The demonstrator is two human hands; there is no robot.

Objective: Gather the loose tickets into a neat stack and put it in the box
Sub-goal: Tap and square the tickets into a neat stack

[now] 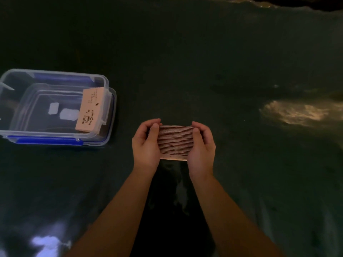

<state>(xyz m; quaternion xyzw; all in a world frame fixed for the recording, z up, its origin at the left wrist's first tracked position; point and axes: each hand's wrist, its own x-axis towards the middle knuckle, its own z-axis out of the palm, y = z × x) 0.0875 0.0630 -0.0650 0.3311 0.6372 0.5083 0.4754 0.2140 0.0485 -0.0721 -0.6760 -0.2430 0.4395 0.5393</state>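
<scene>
A thick stack of pink tickets stands on edge in the middle of the dark table, its layered edges facing me. My left hand presses its left end and my right hand presses its right end, so both hands grip the stack between them. At the left sits a clear plastic box with blue clips. Inside it, another bundle of pink tickets with a coffee-cup print leans against the right wall.
The box rests on its clear lid, which sticks out behind it. The table is covered by a dark glossy sheet with bright reflections at right and lower left. The far table edge runs along the top right.
</scene>
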